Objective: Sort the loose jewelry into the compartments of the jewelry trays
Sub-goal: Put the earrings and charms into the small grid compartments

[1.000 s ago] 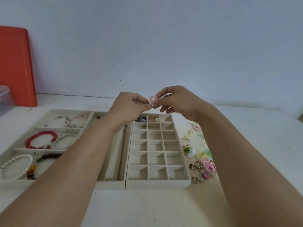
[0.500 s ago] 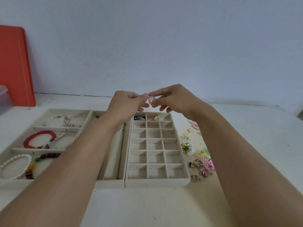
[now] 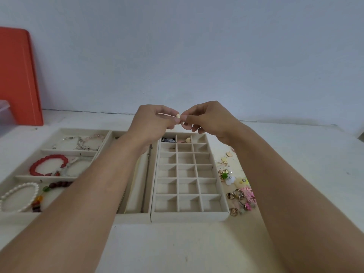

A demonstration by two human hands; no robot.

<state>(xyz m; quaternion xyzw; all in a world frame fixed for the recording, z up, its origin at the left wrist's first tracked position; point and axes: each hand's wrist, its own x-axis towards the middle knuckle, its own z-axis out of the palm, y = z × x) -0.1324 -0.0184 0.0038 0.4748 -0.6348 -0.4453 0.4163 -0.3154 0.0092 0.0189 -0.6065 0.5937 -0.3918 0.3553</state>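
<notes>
My left hand (image 3: 152,123) and my right hand (image 3: 208,119) meet in the air above the far end of the grid tray (image 3: 155,194). Between their fingertips they pinch a small pale earring piece (image 3: 178,116). The grid tray holds a dark item (image 3: 168,140) and a cream heart (image 3: 188,139) in its far row. Loose earrings and rings (image 3: 239,192) lie on the table to the right of that tray, partly hidden by my right forearm.
A bracelet tray (image 3: 27,177) at left holds a red bracelet (image 3: 48,164), a pearl bracelet (image 3: 18,196) and chains. A long-slot tray (image 3: 136,184) sits between the two. An orange board (image 3: 17,75) leans on the wall at far left.
Both hands stayed together above the tray's far end. The piece between the fingertips turned, from a pinkish round face to a small pale end.
</notes>
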